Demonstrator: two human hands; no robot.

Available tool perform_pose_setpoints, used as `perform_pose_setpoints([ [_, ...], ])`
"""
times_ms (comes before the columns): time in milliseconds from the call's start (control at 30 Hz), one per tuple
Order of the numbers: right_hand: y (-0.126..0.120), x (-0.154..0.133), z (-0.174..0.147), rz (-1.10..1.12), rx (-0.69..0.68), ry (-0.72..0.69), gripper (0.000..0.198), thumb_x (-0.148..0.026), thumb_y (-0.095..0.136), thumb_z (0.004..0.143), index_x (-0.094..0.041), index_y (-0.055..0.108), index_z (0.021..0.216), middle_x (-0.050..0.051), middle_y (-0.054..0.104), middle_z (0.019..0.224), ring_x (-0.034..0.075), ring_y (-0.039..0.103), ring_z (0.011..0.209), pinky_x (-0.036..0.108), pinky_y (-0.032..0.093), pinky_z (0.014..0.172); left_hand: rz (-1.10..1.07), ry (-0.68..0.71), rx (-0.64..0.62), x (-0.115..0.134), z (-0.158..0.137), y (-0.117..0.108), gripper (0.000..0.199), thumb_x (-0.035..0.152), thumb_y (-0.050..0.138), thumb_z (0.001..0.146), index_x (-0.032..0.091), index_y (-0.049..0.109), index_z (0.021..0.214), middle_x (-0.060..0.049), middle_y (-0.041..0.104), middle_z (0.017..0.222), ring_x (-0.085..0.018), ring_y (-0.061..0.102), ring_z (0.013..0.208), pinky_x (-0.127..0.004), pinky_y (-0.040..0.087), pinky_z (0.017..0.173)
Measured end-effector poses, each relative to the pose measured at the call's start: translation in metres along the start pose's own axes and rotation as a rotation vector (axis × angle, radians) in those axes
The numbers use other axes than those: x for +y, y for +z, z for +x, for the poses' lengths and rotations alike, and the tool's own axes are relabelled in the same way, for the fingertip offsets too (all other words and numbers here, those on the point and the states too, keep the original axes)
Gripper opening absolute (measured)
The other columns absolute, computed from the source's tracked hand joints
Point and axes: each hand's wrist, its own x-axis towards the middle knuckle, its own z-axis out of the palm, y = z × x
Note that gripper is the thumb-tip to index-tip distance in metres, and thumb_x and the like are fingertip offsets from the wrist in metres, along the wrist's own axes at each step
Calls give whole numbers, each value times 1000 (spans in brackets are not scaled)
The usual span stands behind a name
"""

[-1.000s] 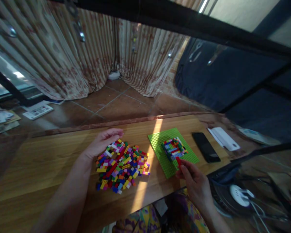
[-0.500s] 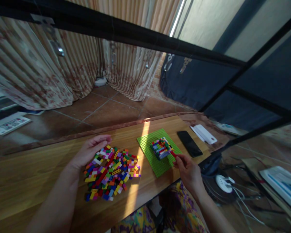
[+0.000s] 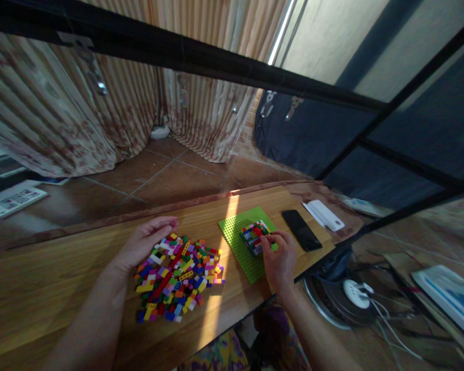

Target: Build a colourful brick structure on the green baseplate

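Observation:
My right hand (image 3: 280,257) pinches a red toy brick (image 3: 258,232) over the top of a small multicoloured brick build (image 3: 251,238). The fingers cover part of the build; whether the red brick touches it I cannot tell. Under the build lies a green studded baseplate (image 3: 235,229). On the left, my left hand (image 3: 149,238) rests on its side on the table with nothing in it, fingers loosely extended. It lies along the upper left edge of a heap of loose toy bricks (image 3: 181,278) in many colours, some of them long red and yellow ones.
The wooden table (image 3: 81,252) carries a black phone (image 3: 301,229) right of the baseplate. Beyond it lies a white object (image 3: 325,215) at the table's right end. A white power strip (image 3: 356,293) with cables sits lower right. Black metal bars (image 3: 216,59) cross above.
My right hand has moved left and up from the baseplate's right edge to above the brick build, carrying the red brick. My left hand stays in place.

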Motion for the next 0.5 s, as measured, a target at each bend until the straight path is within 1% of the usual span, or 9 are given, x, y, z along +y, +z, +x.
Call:
perform_pose_setpoints([
  [100,8,3,0,-10,52,26,26,-39,61,83,-18,65,69,8,61,90,22,56,88,36,44,83,-8,-6,-4,0,0,0,52,55,72,70,23,68,111,-7,71,113,-26,64,109,-36,52,92],
  [233,13,6,1,4,94,77,24,-38,65,79,-18,64,67,9,60,91,23,55,90,36,43,84,-13,12,0,-3,2,-1,53,55,73,69,22,68,109,-8,72,112,-26,65,107,-36,52,92],
  [367,14,5,1,51,106,105,24,-38,66,77,-18,64,65,9,61,93,23,56,91,36,42,84,-11,31,-8,-6,4,-2,51,54,73,70,22,68,110,-8,72,112,-26,65,107,-37,51,95],
  [500,15,5,1,99,106,119,24,-38,66,78,-18,65,65,9,61,94,22,56,92,36,42,84,-11,41,-18,-9,5,-3,49,52,73,71,23,68,110,-8,72,112,-25,66,107,-37,51,95],
])
